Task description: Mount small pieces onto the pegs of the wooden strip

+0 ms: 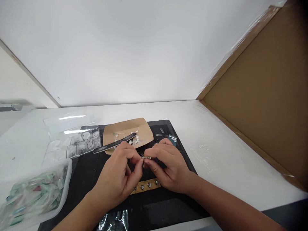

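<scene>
- We have a bare left hand (120, 173), its fingers ungloved.
- Our right hand (170, 166) is bare too; its thumbnail (147, 163) shows, too small to tell its finish.
- Our left forearm (81, 208) and right forearm (223, 200) are bare to the view's edge.

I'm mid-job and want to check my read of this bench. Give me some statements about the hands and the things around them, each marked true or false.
1. The left hand and right hand meet at one small piece. True.
2. The dark file lies clear of the brown tray. False: it lies partly across the brown tray.
3. A yellowish strip bearing shiny metallic pieces lies on the black mat. True.
4. The plastic tub is empty. False: the plastic tub holds packets with greenish contents.
5. The brown tray is beyond the hands, farther from the person. True.
</scene>
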The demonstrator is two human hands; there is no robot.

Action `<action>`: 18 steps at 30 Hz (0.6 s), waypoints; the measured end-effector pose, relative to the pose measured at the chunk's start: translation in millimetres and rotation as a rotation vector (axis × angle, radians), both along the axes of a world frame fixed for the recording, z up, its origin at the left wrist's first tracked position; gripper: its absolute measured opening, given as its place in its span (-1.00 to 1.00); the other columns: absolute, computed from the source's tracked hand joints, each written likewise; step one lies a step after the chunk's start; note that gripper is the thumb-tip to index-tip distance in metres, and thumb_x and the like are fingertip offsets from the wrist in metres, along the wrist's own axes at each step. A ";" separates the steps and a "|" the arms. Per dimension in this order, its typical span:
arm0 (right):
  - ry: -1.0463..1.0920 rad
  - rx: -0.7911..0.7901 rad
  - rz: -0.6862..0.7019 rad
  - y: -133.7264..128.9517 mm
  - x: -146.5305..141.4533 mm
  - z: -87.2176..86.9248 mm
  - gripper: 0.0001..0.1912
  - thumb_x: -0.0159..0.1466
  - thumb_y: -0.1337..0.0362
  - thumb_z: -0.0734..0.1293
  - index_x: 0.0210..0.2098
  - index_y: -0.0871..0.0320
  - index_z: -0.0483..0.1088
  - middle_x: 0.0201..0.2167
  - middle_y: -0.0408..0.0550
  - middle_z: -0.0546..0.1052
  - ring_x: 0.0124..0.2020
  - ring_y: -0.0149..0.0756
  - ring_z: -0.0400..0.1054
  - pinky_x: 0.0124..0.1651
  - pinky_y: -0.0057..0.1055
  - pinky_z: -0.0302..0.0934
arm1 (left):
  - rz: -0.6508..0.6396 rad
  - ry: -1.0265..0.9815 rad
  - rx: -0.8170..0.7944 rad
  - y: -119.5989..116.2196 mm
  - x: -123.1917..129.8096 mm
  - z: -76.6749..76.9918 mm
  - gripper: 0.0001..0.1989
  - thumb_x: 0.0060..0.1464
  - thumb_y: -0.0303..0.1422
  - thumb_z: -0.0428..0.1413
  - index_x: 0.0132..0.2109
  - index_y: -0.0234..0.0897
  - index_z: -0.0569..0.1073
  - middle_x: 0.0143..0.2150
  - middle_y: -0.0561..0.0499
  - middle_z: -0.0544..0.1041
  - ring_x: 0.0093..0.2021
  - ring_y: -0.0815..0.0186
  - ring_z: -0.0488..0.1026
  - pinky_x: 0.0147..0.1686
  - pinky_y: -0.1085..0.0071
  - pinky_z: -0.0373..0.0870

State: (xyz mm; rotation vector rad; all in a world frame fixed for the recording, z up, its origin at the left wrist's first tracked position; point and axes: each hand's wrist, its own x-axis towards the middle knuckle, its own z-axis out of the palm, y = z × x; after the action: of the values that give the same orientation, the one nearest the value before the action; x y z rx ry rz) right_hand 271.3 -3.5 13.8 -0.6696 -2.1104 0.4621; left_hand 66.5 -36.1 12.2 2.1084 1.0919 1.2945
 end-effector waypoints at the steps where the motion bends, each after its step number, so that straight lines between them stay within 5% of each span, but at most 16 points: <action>1: 0.006 -0.002 0.001 0.3 0.0 -0.1 -0.94 0.47 0.35 0.29 -0.14 0.11 0.42 -0.41 -0.24 0.57 -0.42 -0.40 0.38 -0.18 -0.28 0.03 | 0.016 -0.029 0.022 0.1 0.3 -0.7 -0.77 0.28 -0.54 0.17 0.00 -0.20 0.35 -0.18 0.03 0.35 -0.30 0.42 0.42 -0.57 0.66 0.43; 10: 0.039 -0.028 0.006 2.3 -0.4 -2.7 -0.94 0.46 0.36 0.31 -0.12 0.10 0.43 -0.41 -0.25 0.58 -0.40 -0.39 0.40 -0.14 -0.28 0.08 | 0.092 0.072 0.215 0.5 -0.4 3.8 -0.71 0.26 -0.60 0.21 0.08 -0.27 0.53 -0.05 -0.10 0.46 -0.19 0.38 0.53 -0.50 0.63 0.53; 18: 0.060 -0.072 -0.010 -1.6 -2.7 3.7 -0.92 0.46 0.38 0.30 -0.15 0.09 0.43 -0.42 -0.29 0.60 -0.40 -0.43 0.43 -0.13 -0.29 0.09 | 0.166 0.015 0.279 0.0 3.2 9.8 -0.76 0.22 -0.63 0.27 -0.01 -0.30 0.61 -0.16 -0.06 0.56 -0.21 0.41 0.53 -0.46 0.63 0.49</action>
State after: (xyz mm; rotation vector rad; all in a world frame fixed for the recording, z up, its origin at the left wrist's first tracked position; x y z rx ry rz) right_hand 268.6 -5.2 17.6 -0.6989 -2.0415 0.5479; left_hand 69.6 -36.0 22.0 2.2673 1.1714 1.5922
